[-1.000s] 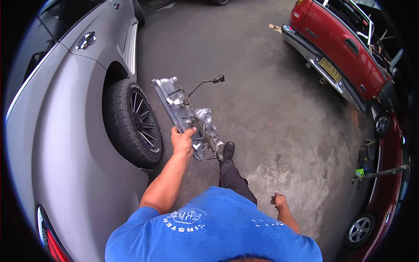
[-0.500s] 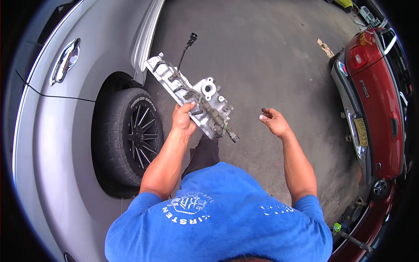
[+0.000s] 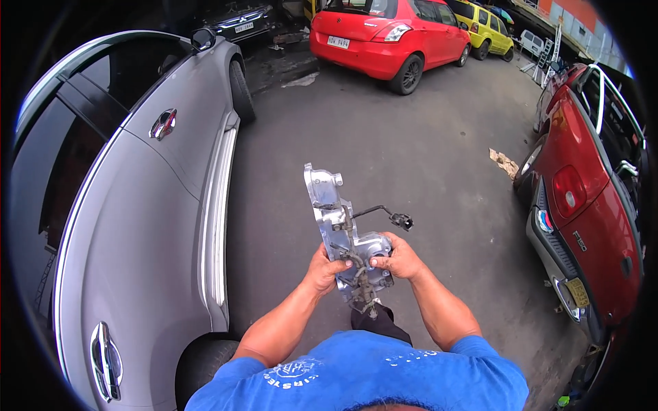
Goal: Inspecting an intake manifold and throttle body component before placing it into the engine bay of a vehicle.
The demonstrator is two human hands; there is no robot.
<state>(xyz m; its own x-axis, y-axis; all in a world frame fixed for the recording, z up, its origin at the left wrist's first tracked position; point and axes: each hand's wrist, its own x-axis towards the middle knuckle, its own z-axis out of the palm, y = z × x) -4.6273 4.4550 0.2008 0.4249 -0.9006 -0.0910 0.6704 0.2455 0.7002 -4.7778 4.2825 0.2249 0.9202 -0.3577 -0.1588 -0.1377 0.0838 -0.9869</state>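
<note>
A silver cast-metal intake manifold (image 3: 325, 190) is held out in front of my body, its long end pointing away from me. My left hand (image 3: 321, 272) is closed on its left edge, thumb on top. My right hand (image 3: 402, 259) grips the right side, with the thumb near the round port. A dark, dirty wiring harness (image 3: 350, 255) runs along the manifold. From it a short cable sticks out to the right, ending in a black connector (image 3: 402, 221). The fingers under the manifold are hidden.
A silver-grey car (image 3: 161, 181) stands close on my left. On the right is a dark red pickup (image 3: 596, 205). Farther ahead are a bright red hatchback (image 3: 384, 41) and a yellow car (image 3: 486, 31). Crumpled brown paper (image 3: 504, 163) lies on the grey floor (image 3: 425, 157).
My right hand has come in from the right and taken hold of the manifold, which has turned more lengthwise. The view has tilted up, bringing more cars into sight.
</note>
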